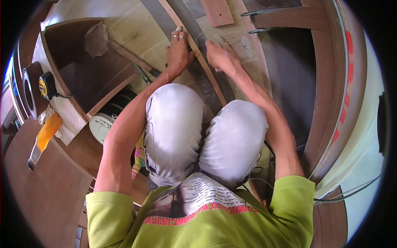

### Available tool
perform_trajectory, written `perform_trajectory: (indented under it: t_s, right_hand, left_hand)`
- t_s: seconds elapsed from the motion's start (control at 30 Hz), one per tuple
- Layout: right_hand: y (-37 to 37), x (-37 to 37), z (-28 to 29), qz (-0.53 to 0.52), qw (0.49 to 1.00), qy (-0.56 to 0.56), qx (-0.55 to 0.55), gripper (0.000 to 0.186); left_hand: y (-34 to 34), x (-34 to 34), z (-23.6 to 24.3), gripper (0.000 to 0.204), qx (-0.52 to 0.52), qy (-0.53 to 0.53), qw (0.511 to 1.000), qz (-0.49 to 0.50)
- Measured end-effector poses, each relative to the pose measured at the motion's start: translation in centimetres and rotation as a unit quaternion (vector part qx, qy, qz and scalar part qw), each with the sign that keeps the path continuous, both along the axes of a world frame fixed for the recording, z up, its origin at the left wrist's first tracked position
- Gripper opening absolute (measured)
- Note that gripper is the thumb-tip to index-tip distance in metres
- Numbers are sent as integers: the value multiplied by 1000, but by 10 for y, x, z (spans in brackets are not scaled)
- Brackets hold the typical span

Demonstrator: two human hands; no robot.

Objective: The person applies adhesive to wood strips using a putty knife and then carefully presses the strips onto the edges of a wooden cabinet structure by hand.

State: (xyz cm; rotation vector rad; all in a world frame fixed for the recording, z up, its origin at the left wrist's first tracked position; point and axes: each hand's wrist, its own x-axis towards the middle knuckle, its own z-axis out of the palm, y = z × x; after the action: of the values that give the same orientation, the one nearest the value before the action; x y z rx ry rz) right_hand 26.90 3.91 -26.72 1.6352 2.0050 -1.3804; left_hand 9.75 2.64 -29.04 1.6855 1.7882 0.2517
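Fingers stretched, my left hand point(179, 51) lies flat and presses on a long, thin wooden strip point(202, 62), with rings on its fingers. The strip runs from the far edge back toward my knees, over a dark grey sheet point(159, 18). On the strip's right side is my right hand point(221, 56), curled and blurred by motion, close to the dark sheet. Whatever its fingers hold, if anything, is hidden. Just beyond that hand, a thin blade-like piece point(220, 40) lies on the tiled floor.
On the left, an open wooden cabinet point(51, 53) carries a tape measure point(47, 86), a tape roll point(31, 91) and an orange-handled brush point(47, 132). A wooden-handled tool point(134, 56) and a white-lidded can point(100, 129) are nearby. A brown board point(218, 12) lies far ahead; a curved wooden frame point(331, 82) stands right.
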Motion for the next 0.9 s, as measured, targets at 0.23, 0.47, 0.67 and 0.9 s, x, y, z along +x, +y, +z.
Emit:
perform_trajectory:
  t_s: [0.23, 0.47, 0.67, 0.9]
  right_hand:
    - [-81, 40, 11, 5, 998, -62, -28, 24]
    - [23, 20, -4, -70, 988, 55, -123, 20]
    - [128, -44, -25, -160, 968, 167, -92, 29]
    - [152, -51, -80, -162, 962, 167, -145, 30]
  left_hand:
    - [0, -4, 4, 73, 1, 3, 1000, -6]
    - [0, 0, 10, 76, 6, 2, 1000, -14]
    - [-1, -4, 9, 76, 19, 35, 999, -10]
    - [0, 5, 8, 80, 17, 36, 999, -13]
